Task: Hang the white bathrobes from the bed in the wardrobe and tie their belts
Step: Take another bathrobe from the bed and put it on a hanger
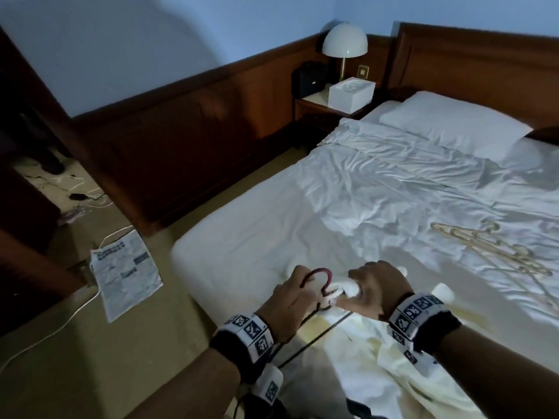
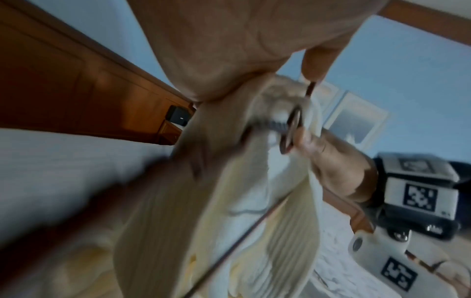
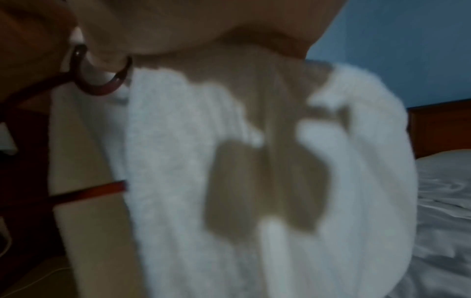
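Note:
A white bathrobe lies bunched at the near corner of the bed. My left hand grips a dark red hanger by its hook, above that corner. Beside it, my right hand bunches the robe's collar fabric against the hook. In the right wrist view the white towelling fills the frame, with the hanger's hook at the upper left. The left wrist view shows the robe hanging blurred below my left hand, and my right hand beyond it.
Light wooden hangers lie on the rumpled sheet to the right. A pillow and headboard are at the far end. A nightstand with a lamp and white box stands at the back. A newspaper and cables lie on the floor at left.

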Action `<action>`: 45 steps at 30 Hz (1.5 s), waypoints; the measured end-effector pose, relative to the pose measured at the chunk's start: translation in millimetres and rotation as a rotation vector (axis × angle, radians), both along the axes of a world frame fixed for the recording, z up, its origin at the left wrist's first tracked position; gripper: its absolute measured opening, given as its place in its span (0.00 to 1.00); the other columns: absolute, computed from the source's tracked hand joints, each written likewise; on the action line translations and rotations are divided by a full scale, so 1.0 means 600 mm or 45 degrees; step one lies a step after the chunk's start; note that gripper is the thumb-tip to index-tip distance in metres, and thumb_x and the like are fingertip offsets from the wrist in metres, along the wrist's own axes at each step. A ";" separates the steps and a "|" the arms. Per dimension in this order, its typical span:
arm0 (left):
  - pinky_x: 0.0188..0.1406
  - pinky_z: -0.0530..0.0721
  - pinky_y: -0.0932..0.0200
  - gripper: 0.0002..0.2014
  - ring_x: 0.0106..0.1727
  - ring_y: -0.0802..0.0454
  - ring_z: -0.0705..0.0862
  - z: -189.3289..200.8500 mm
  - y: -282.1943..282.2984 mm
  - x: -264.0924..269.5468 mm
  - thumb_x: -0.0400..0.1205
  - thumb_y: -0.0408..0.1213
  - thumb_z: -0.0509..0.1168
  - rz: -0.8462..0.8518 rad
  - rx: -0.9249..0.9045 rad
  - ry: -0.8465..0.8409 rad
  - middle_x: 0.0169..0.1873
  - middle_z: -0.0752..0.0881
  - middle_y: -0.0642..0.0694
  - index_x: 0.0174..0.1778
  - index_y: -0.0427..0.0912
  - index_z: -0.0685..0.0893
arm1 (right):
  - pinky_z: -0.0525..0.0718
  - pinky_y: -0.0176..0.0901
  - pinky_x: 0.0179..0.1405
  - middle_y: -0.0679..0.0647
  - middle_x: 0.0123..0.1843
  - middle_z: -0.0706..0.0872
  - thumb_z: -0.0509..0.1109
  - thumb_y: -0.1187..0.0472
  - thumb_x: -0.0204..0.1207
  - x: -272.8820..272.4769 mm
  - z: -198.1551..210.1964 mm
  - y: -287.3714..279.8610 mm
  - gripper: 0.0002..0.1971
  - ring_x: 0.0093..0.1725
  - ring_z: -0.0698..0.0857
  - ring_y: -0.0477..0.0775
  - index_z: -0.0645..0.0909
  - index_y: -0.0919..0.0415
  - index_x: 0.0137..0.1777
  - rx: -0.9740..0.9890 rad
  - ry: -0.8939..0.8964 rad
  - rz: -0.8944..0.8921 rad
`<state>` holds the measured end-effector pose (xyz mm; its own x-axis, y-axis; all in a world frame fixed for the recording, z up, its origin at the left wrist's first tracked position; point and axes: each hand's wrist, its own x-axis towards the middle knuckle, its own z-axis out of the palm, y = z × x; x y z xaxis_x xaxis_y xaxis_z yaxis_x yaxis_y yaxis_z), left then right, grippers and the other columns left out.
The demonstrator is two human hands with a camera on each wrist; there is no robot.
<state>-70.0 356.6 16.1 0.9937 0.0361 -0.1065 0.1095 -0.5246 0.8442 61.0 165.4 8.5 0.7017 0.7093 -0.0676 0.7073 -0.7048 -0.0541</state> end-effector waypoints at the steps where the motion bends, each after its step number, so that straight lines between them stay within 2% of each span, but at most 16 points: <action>1: 0.49 0.79 0.43 0.08 0.44 0.41 0.79 0.000 -0.004 -0.009 0.83 0.47 0.57 -0.002 0.117 0.004 0.44 0.79 0.50 0.57 0.57 0.69 | 0.82 0.48 0.42 0.50 0.27 0.82 0.51 0.14 0.59 -0.003 0.000 -0.002 0.41 0.32 0.81 0.55 0.77 0.55 0.31 0.000 -0.048 0.013; 4: 0.64 0.71 0.51 0.19 0.58 0.38 0.76 -0.003 -0.016 -0.030 0.88 0.41 0.55 -0.107 0.545 0.100 0.68 0.68 0.49 0.75 0.54 0.66 | 0.79 0.47 0.47 0.49 0.22 0.80 0.57 0.22 0.60 -0.019 0.013 0.001 0.34 0.29 0.78 0.53 0.76 0.55 0.25 0.034 -0.154 0.078; 7: 0.68 0.72 0.48 0.21 0.63 0.39 0.78 -0.022 -0.021 -0.039 0.88 0.41 0.57 -0.105 0.570 0.116 0.74 0.66 0.51 0.78 0.51 0.64 | 0.73 0.44 0.46 0.49 0.20 0.79 0.52 0.19 0.62 -0.029 0.029 0.001 0.37 0.28 0.75 0.51 0.74 0.55 0.22 -0.016 -0.199 0.099; 10: 0.70 0.73 0.50 0.21 0.68 0.46 0.77 -0.036 -0.018 -0.036 0.85 0.35 0.60 0.084 0.393 0.071 0.70 0.75 0.48 0.75 0.50 0.70 | 0.73 0.46 0.50 0.47 0.24 0.82 0.52 0.18 0.62 -0.023 0.052 0.001 0.38 0.32 0.78 0.50 0.78 0.55 0.26 -0.133 -0.195 0.052; 12: 0.63 0.77 0.54 0.15 0.65 0.44 0.78 -0.041 -0.003 -0.031 0.81 0.31 0.63 0.255 0.417 0.063 0.61 0.79 0.46 0.61 0.49 0.74 | 0.72 0.46 0.51 0.46 0.27 0.84 0.55 0.20 0.60 -0.020 0.067 0.005 0.34 0.36 0.81 0.50 0.80 0.53 0.27 -0.148 -0.202 0.048; 14: 0.54 0.79 0.53 0.15 0.61 0.44 0.75 -0.051 0.024 -0.030 0.77 0.29 0.65 0.369 0.552 0.142 0.55 0.77 0.48 0.53 0.51 0.72 | 0.72 0.47 0.52 0.46 0.26 0.83 0.55 0.22 0.59 -0.015 0.082 0.014 0.33 0.36 0.82 0.50 0.78 0.54 0.26 -0.160 -0.213 0.061; 19: 0.57 0.83 0.45 0.19 0.62 0.41 0.76 -0.086 0.098 -0.046 0.77 0.28 0.64 0.528 0.642 0.432 0.60 0.75 0.45 0.61 0.50 0.74 | 0.74 0.45 0.50 0.45 0.25 0.80 0.50 0.21 0.57 0.024 0.114 0.056 0.34 0.35 0.83 0.50 0.75 0.53 0.26 -0.230 -0.306 0.088; 21: 0.57 0.84 0.42 0.19 0.59 0.39 0.79 -0.098 0.129 -0.050 0.76 0.27 0.64 0.572 0.646 0.446 0.58 0.76 0.43 0.60 0.48 0.73 | 0.73 0.43 0.46 0.47 0.26 0.81 0.50 0.21 0.57 0.032 0.122 0.093 0.33 0.36 0.85 0.51 0.72 0.53 0.25 -0.244 -0.334 0.110; 25: 0.53 0.84 0.43 0.14 0.51 0.39 0.81 -0.097 0.229 -0.062 0.78 0.29 0.64 0.682 0.591 0.393 0.55 0.77 0.41 0.54 0.47 0.68 | 0.72 0.43 0.40 0.48 0.31 0.85 0.58 0.23 0.68 0.033 0.131 0.211 0.31 0.37 0.87 0.54 0.71 0.53 0.29 -0.241 -0.359 0.128; 28: 0.41 0.77 0.54 0.10 0.43 0.43 0.79 -0.027 0.368 -0.058 0.80 0.30 0.63 0.895 0.491 0.178 0.46 0.79 0.44 0.52 0.45 0.71 | 0.76 0.43 0.40 0.46 0.27 0.79 0.56 0.22 0.69 0.031 0.163 0.354 0.33 0.35 0.85 0.55 0.73 0.54 0.29 -0.128 -0.361 0.076; 31: 0.32 0.73 0.56 0.07 0.37 0.43 0.80 0.117 0.547 -0.063 0.78 0.28 0.60 1.143 0.521 -0.084 0.37 0.82 0.44 0.46 0.45 0.75 | 0.73 0.44 0.35 0.46 0.24 0.71 0.55 0.19 0.67 0.024 0.253 0.539 0.35 0.30 0.79 0.57 0.69 0.54 0.26 0.072 -0.484 0.105; 34: 0.34 0.72 0.56 0.09 0.37 0.44 0.79 0.278 0.736 -0.125 0.76 0.27 0.61 1.255 0.702 -0.251 0.37 0.81 0.47 0.44 0.46 0.76 | 0.72 0.43 0.31 0.48 0.22 0.71 0.55 0.17 0.64 0.000 0.378 0.726 0.37 0.28 0.76 0.57 0.68 0.54 0.24 0.332 -0.608 0.198; 38: 0.39 0.76 0.52 0.14 0.43 0.40 0.79 0.461 0.950 -0.255 0.72 0.26 0.64 1.374 1.096 -0.198 0.41 0.78 0.46 0.48 0.47 0.73 | 0.71 0.43 0.32 0.52 0.23 0.70 0.60 0.21 0.67 -0.062 0.534 0.946 0.35 0.28 0.73 0.58 0.72 0.57 0.27 0.603 -0.762 0.357; 41: 0.43 0.78 0.51 0.09 0.46 0.39 0.81 0.541 1.057 -0.360 0.75 0.28 0.64 1.596 1.105 -0.103 0.46 0.83 0.40 0.49 0.42 0.78 | 0.68 0.43 0.33 0.53 0.21 0.67 0.63 0.24 0.68 -0.132 0.603 1.076 0.34 0.26 0.72 0.60 0.70 0.58 0.26 0.742 -0.839 0.444; 43: 0.45 0.82 0.52 0.06 0.50 0.36 0.84 0.565 1.100 -0.424 0.75 0.30 0.64 1.737 0.986 -0.107 0.48 0.86 0.38 0.46 0.41 0.81 | 0.69 0.43 0.32 0.53 0.24 0.72 0.62 0.24 0.68 -0.184 0.619 1.152 0.32 0.30 0.79 0.62 0.74 0.56 0.30 0.797 -0.785 0.516; 45: 0.31 0.82 0.58 0.02 0.43 0.38 0.85 0.573 1.123 -0.464 0.74 0.33 0.63 1.831 0.764 -0.257 0.41 0.85 0.41 0.40 0.41 0.80 | 0.71 0.43 0.32 0.53 0.29 0.78 0.59 0.22 0.68 -0.240 0.615 1.230 0.31 0.35 0.84 0.62 0.74 0.52 0.32 0.837 -0.681 0.625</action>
